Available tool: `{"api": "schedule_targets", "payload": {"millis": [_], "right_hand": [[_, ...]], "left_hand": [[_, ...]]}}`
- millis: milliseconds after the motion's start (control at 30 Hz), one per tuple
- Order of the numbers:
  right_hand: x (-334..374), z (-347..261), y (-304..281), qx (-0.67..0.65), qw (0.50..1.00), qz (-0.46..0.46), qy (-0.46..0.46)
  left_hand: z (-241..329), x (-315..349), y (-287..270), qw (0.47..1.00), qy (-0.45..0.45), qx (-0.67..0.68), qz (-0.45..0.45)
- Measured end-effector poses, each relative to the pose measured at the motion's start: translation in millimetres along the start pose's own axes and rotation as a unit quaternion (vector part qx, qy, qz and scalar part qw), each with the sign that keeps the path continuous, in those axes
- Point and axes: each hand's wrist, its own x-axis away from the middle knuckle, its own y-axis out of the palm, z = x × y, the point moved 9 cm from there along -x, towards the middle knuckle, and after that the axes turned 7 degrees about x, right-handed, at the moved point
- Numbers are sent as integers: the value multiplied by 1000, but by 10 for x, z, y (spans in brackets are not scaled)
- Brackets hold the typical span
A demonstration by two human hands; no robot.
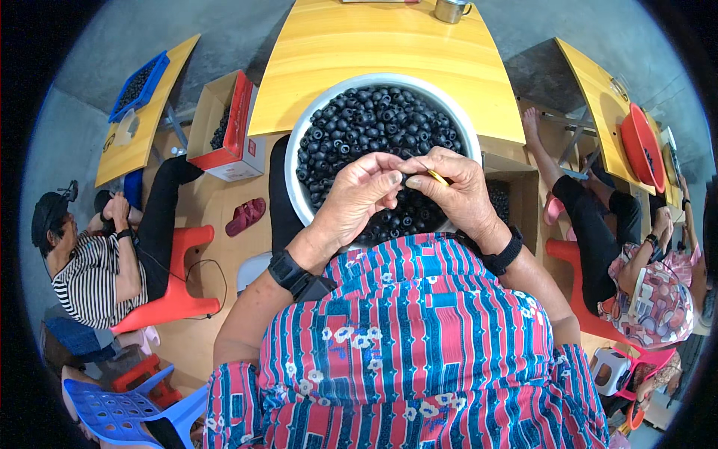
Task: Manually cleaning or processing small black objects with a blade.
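A large metal basin [386, 78] full of small round black pieces [374, 120], many with a hole in one end, rests in front of me at the table's near edge. Both hands meet above its near half. My right hand [458, 191] is closed around a thin tool with a yellow handle [438, 178], its fingertips next to those of the other hand. My left hand [359, 196] has thumb and fingers pinched together; whatever lies between them is too small and covered to make out. A dark band sits on each of my wrists.
Beyond the basin stretches a yellow wooden table [374, 37] with a metal cup [452, 10] at its far edge. Left of it stands an open cardboard box [217, 112] holding black pieces. Seated people work at side tables, with a blue crate [138, 86] and a red basin [642, 146].
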Motion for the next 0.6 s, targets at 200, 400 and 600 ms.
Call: {"api": "schedule_targets", "payload": {"millis": [200, 400, 600], "right_hand": [[0, -53, 56, 6, 1000, -24, -19], [6, -66, 48, 32, 999, -24, -36], [1, -140, 93, 23, 997, -25, -67]], "left_hand": [[-123, 16, -86, 999, -39, 18, 22], [12, 58, 30, 999, -25, -1, 23], [28, 57, -33, 1000, -22, 20, -6]]}}
